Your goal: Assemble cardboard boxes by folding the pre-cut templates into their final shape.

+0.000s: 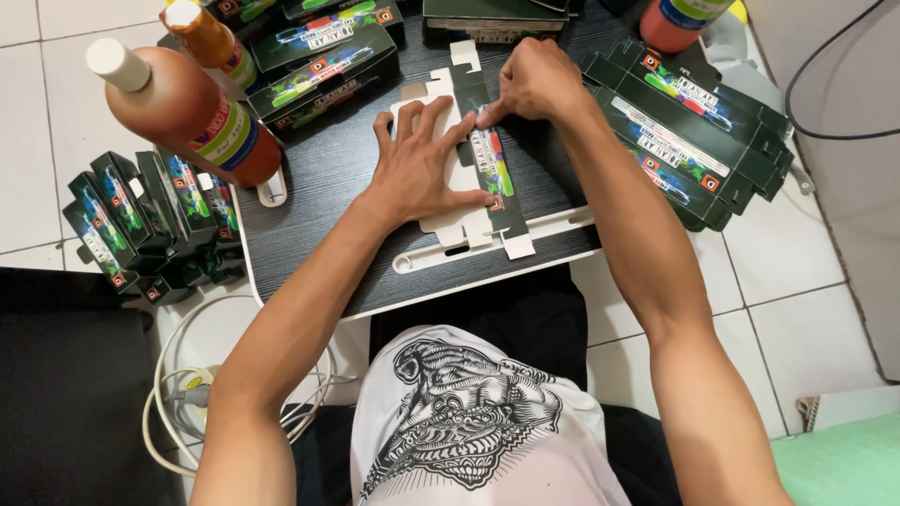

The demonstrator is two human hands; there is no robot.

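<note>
Pressing flat on the work, the left hand (424,161) lies spread with fingers splayed wide, palm down on an unfolded carton blank (469,159) in the middle of the small dark table (319,197). The right hand (534,80) comes in from above with fingers curled tight, pinching the upper edge of that same blank just beside the left fingertips. The blank lies flat, pale inside face showing under the palm, a black printed panel running down its right side, and white tabs poking out at the near end over a white plastic strip (487,242) along the table's front edge.

Over on the right, a stack of flat printed cartons (694,141) fans across the table corner. At the top left, more black cartons (323,66) lie piled, and a row of folded-up boxes (141,225) stands on the tiled floor by the table's left side. A big reddish-brown bottle (192,112) with a white cap leans over the table's left edge, a smaller orange bottle (211,37) behind it. White cables (178,375) coil on the floor near the left forearm.
</note>
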